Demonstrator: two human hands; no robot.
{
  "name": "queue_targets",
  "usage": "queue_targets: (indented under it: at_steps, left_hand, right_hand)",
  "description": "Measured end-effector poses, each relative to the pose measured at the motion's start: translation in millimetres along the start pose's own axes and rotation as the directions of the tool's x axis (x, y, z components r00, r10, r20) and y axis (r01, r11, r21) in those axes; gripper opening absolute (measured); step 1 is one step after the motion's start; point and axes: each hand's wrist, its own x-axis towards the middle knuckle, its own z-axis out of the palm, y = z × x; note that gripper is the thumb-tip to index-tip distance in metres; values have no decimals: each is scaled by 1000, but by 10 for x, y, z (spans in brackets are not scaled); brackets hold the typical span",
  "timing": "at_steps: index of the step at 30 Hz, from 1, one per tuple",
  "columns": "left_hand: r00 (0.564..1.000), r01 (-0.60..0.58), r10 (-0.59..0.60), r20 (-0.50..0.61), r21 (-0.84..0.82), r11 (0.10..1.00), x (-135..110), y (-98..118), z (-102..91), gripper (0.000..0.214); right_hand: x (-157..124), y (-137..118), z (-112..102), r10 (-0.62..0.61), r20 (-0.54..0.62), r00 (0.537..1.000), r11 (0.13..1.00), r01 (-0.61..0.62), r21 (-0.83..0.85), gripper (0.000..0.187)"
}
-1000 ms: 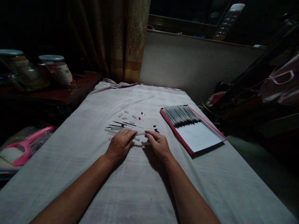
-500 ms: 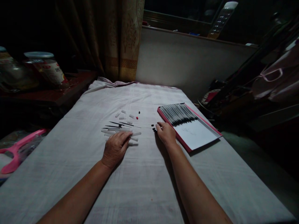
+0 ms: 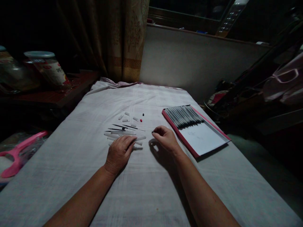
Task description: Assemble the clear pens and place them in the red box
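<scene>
Looks like the fiddly small-parts step: right hand (image 3: 166, 139) fingers pinch a tiny black piece (image 3: 152, 132), left hand (image 3: 120, 150) seems closed on a clear tube (image 3: 141, 138), both well inside the desk (image 3: 130, 189) edges. Next move probably calls for careful lining-up.

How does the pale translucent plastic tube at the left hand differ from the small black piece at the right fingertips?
Colour: the pale translucent plastic tube is whitish; the small black piece is dark.
Size: the tube shows a slim length; the black piece shows only a tiny bit.
Hold: the left hand has the tube, the right hand the black piece.
Shared: both are at fingertips.
</scene>
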Motion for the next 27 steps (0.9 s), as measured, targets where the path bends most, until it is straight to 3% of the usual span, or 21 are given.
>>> queue_targets:
  at_steps: [3,6,12,20,27]
  left_hand:
    - [1000,-4,4,11,-11,1000,-2,7,0,19]
    - [1000,-15,15,14,-2,1000,4,20,-10,19]
    - [998,-54,53,17,40,998,23,50,-29,18]
    - [997,-31,30,74,18,999,25,43,-12,19]
    - [997,-11,11,83,0,1000,14,30,-4,20]
  right_hand:
    - [-232,39,112,91,41,995,941,-100,323,15]
    - [-324,41,180,153,53,987,897,-161,413,22]
    - [-304,45,212,79,29,996,913,-84,399,18]
    - [-359,92,185,-109,-50,993,967,118,224,14]
    - [-377,112,197,-82,-47,996,971,90,223,16]
